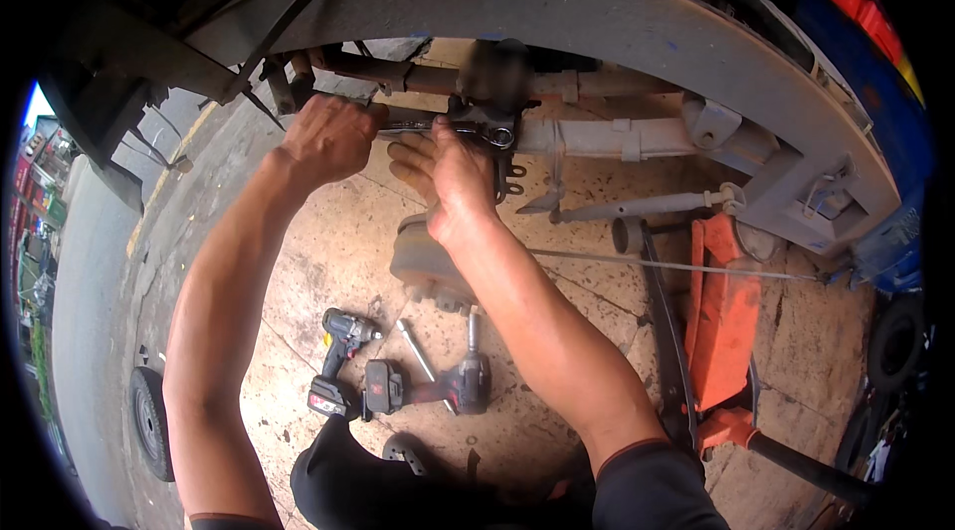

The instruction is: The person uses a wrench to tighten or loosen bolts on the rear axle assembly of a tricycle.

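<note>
A long metal wrench (406, 124) lies roughly level under the dark vehicle frame rail. Its round head sits at a bolted bracket (482, 117) on the leaf spring (657, 137). My left hand (330, 137) is closed around the handle's left end. Closer to the head, my right hand (458, 172) has its thumb over the wrench and its fingers beneath, pointing left. Fingertip contact on the wrench's far side is hidden. Below the hands is a dark round hub or drum (428, 257); my right forearm covers part of it.
On the floor lie two cordless power tools, one a grey impact driver (343, 336) and the other an impact wrench (463, 386), beside a metal bar (416, 349). An orange floor jack (724, 311) stands at right. The frame rail (597, 13) arches overhead. A tyre (149, 421) lies at left.
</note>
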Demonstrator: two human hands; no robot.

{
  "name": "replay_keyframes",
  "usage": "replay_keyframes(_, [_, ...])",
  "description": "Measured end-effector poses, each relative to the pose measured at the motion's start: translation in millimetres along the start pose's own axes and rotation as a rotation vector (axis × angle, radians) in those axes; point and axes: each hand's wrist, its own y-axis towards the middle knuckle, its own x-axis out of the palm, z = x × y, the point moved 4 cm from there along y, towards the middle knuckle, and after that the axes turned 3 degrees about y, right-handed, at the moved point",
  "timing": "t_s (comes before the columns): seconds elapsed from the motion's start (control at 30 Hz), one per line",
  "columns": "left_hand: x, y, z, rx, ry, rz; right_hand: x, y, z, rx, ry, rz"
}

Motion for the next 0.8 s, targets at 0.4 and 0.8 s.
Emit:
replay_keyframes(0.4, [17.4,38.9,-15.3,0.064,0.029,0.211,7.0,11.1,-2.2,-0.008,0.107,0.027])
replay_keyframes(0.8, [9.4,33.8,-9.3,0.067,0.016,0.164,5.8,6.4,-2.7,-0.019,0.059,0.028])
